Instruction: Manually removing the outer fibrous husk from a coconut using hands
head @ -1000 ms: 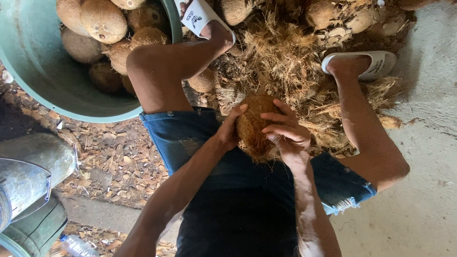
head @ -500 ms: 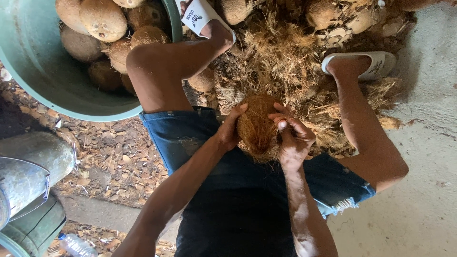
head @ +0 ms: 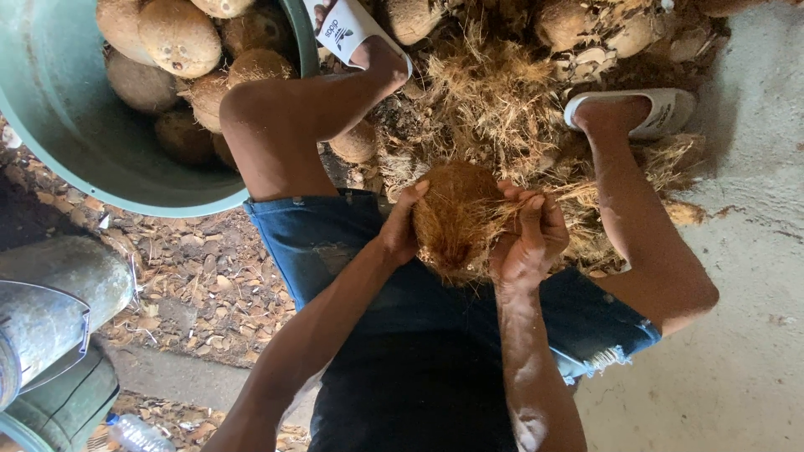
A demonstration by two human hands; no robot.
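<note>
A green tub [head: 75,159] at ten o'clock holds husked coconuts [head: 180,38], while both hands, left [head: 400,230] and right [head: 528,243], close their grip on a fibrous coconut [head: 456,218] held centre above the lap.

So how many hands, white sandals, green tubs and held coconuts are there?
Hands: 2, the left hand and the right hand
Held coconut: 1
White sandals: 2
Green tub: 1
Total: 6
</note>
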